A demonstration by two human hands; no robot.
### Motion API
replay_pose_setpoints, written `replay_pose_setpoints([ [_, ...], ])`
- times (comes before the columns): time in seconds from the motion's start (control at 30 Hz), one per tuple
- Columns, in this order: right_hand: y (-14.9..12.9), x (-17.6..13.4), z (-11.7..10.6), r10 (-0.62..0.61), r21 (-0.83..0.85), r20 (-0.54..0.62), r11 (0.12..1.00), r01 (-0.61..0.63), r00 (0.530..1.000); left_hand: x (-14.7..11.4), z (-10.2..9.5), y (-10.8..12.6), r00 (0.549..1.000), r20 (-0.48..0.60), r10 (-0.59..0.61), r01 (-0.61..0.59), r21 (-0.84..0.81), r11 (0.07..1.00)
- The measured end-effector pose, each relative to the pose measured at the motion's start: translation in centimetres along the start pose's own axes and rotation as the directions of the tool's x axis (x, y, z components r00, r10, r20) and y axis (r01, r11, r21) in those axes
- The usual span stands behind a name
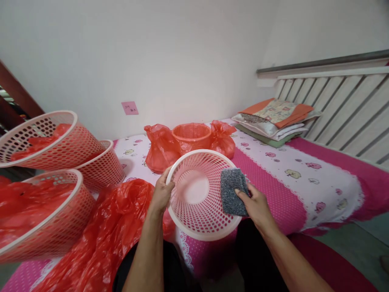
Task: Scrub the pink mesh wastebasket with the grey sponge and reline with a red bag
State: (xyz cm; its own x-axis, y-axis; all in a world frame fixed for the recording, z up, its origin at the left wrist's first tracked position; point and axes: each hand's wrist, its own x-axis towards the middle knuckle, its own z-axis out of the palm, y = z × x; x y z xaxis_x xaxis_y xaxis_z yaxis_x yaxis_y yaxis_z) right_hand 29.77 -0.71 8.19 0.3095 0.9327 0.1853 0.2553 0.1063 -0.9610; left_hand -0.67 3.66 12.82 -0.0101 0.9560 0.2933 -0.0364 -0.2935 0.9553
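Observation:
A pink plastic mesh basket is tilted in front of me, its open top and pale round bottom facing my eyes. My left hand grips its rim on the left, thumb on the inner side. In my right hand is a grey fuzzy cleaning cloth, folded flat and laid over the right side of the basket's rim. My right thumb presses on the cloth's face; the other fingers are hidden behind it.
At left stand several pink mesh baskets with red plastic bags in them. A heap of red plastic lies beside my left arm. Red-bagged bundles and a red-covered basket sit by the wall. Folded cushions are stacked near a white slatted rail.

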Motion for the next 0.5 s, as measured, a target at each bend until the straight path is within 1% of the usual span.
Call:
replay_pose_setpoints([
  [0.07, -0.1, -0.1, 0.0, -0.107, -0.081, -0.054, 0.991, 0.102, 0.993, 0.0, 0.4, 0.0, 1.0, -0.018, -0.012, 0.012, -0.004, 1.0],
  [0.1, -0.3, -0.3, 0.1, -0.172, -0.129, -0.094, 0.979, 0.159, 0.981, -0.1, 0.6, -0.1, 1.0, -0.027, -0.008, 0.008, 0.002, 1.0],
  [0.13, -0.5, -0.6, 0.2, -0.249, -0.187, -0.139, 0.957, 0.222, 0.958, -0.1, 0.8, -0.1, 1.0, -0.03, 0.002, -0.001, 0.008, 1.0],
  [0.2, -1.1, -1.2, 0.4, -0.421, -0.309, -0.195, 0.883, 0.352, 0.886, -0.2, 1.1, -0.1, 0.999, -0.017, 0.031, -0.031, 0.014, 0.999],
  [0.23, -1.5, -1.4, 0.5, -0.498, -0.352, -0.192, 0.839, 0.414, 0.846, -0.3, 1.3, -0.2, 0.999, -0.004, 0.043, -0.043, 0.014, 0.999],
  [0.27, -1.9, -1.6, 0.7, -0.557, -0.375, -0.167, 0.799, 0.47, 0.814, -0.3, 1.4, -0.2, 0.999, 0.012, 0.05, -0.05, 0.011, 0.999],
  [0.3, -2.2, -1.6, 1.0, -0.591, -0.377, -0.122, 0.771, 0.514, 0.797, -0.4, 1.6, -0.2, 0.998, 0.029, 0.055, -0.056, 0.008, 0.998],
  [0.33, -2.6, -1.4, 1.4, -0.6, -0.369, -0.068, 0.757, 0.539, 0.797, -0.4, 1.8, -0.1, 0.997, 0.045, 0.061, -0.062, 0.006, 0.998],
  [0.4, -3.1, -0.8, 2.5, -0.548, -0.357, 0.06, 0.768, 0.531, 0.834, -0.4, 2.0, 0.1, 0.994, 0.076, 0.073, -0.075, 0.014, 0.997],
  [0.47, -3.5, 0.3, 4.1, -0.429, -0.369, 0.193, 0.802, 0.47, 0.883, -0.5, 2.2, 0.3, 0.992, 0.102, 0.077, -0.08, 0.028, 0.996],
  [0.5, -3.6, 0.9, 5.1, -0.362, -0.369, 0.246, 0.823, 0.433, 0.899, -0.5, 2.2, 0.5, 0.991, 0.114, 0.074, -0.078, 0.027, 0.997],
])
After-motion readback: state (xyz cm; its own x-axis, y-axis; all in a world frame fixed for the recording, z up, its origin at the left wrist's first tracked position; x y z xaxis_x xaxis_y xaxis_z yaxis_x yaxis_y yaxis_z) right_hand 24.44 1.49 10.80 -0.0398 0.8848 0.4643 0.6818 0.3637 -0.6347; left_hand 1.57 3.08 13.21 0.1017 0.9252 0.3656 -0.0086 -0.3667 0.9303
